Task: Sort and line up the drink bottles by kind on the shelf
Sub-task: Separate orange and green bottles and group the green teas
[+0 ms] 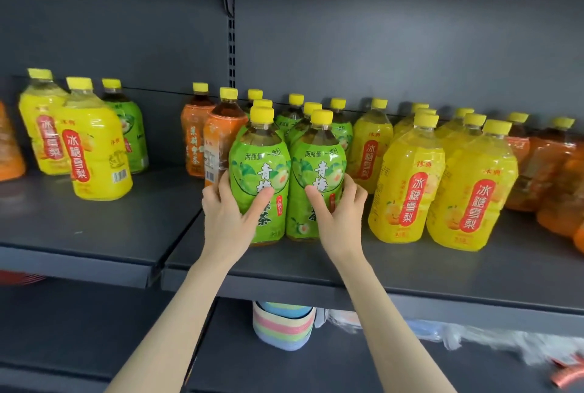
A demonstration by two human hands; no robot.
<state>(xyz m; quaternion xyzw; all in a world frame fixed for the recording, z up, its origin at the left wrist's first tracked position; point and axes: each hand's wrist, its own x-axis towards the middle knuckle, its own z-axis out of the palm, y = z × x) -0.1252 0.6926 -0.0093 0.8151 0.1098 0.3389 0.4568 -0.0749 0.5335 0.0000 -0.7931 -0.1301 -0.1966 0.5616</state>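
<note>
Dark grey metal shelf (316,269), where I see my left hand (227,212) gripping the left green bottle (259,165) and my right hand (338,209) gripping the right green bottle (319,168); both stand upright, touching, near the front edge, amber tea showing at their necks. Yellow bottles (407,177) stand just right, orange bottles (196,139) left

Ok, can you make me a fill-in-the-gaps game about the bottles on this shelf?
The held bottles in the left hand and right hand have ____ labels.
Every cap in view is ____.
The two bottles just left of the left hand are ____.
Missing words: green, yellow, orange.
</note>
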